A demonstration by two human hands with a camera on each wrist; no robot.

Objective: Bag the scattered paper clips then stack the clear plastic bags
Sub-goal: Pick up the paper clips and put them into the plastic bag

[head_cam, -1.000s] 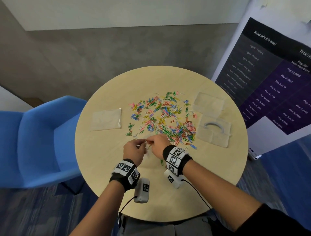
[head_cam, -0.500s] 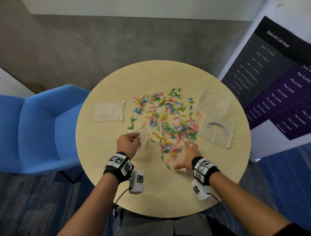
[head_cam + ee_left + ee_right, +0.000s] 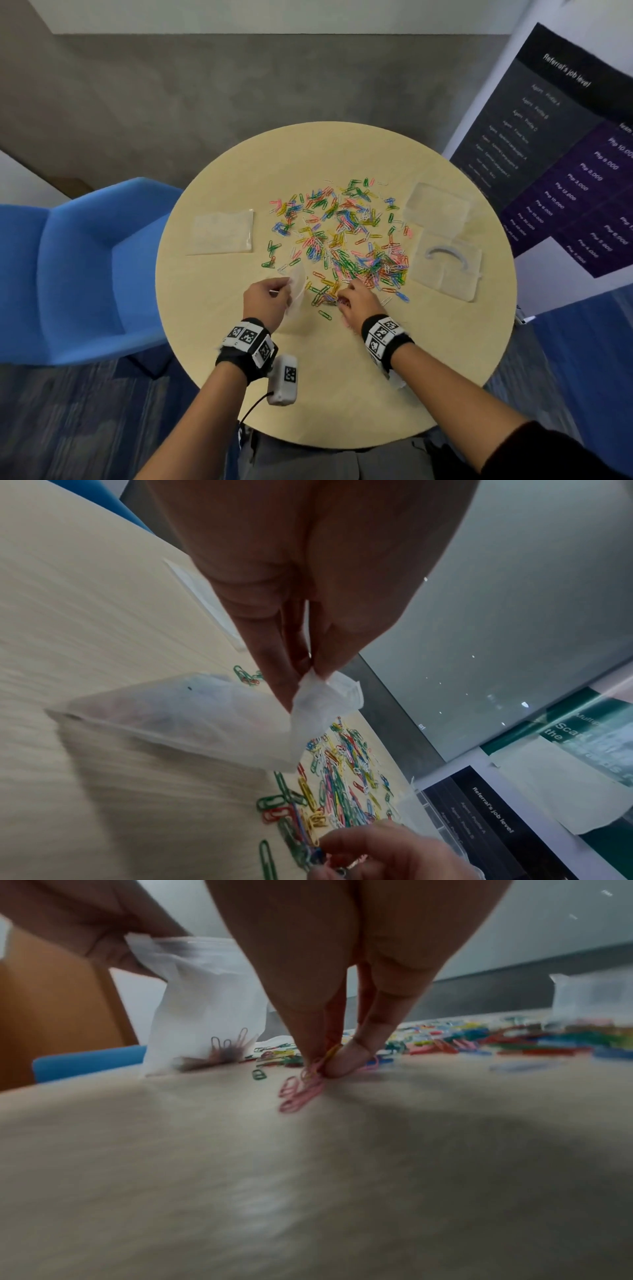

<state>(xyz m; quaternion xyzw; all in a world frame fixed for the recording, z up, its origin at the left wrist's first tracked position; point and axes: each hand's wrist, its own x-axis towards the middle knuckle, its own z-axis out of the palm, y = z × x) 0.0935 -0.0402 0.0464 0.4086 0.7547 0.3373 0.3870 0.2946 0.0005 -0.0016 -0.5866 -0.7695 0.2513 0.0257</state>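
Note:
Several coloured paper clips lie scattered across the middle of the round table. My left hand pinches the top edge of a clear plastic bag, also the bag in the left wrist view and the bag in the right wrist view, where a few clips show at its bottom. My right hand is at the near edge of the pile, its fingertips pinching a small bunch of pink clips against the tabletop.
One flat clear bag lies left of the pile. Two more clear bags lie on the right. A blue chair stands left of the table, and a dark poster board stands on the right.
My right hand left the bag, swung out to the right with fingers spread, then came back to the pile's near edge and pinched some clips. The left hand kept holding the bag.

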